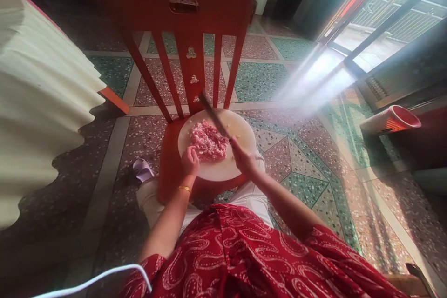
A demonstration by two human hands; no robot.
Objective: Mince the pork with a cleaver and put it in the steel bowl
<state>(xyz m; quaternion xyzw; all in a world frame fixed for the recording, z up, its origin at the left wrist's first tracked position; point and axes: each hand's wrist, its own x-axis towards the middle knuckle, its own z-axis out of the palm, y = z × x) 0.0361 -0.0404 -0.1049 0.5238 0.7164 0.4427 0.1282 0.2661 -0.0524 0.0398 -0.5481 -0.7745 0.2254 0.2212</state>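
Note:
A heap of minced meat [208, 141], pink and coarse, lies on a round pale chopping board [240, 125]. My right hand [244, 159] is closed around the handle of a kitchen knife [214, 115]. The dark blade is seen nearly edge-on, slanting up and left over the right side of the meat. At the near left edge of the board is my left hand [190, 162], its fingers curled in beside the meat. Whether those fingers hold anything is hidden. A wooden chair [171, 163] bears the board on its seat.
The slatted chair back [188, 23] rises just beyond the board. A pale scalloped cloth [42, 102] hangs at left. On the patterned stone floor [260, 81], a red-and-white bin [389, 121] stands at right, near a bright doorway. A white cable [94, 279] crosses the lower left.

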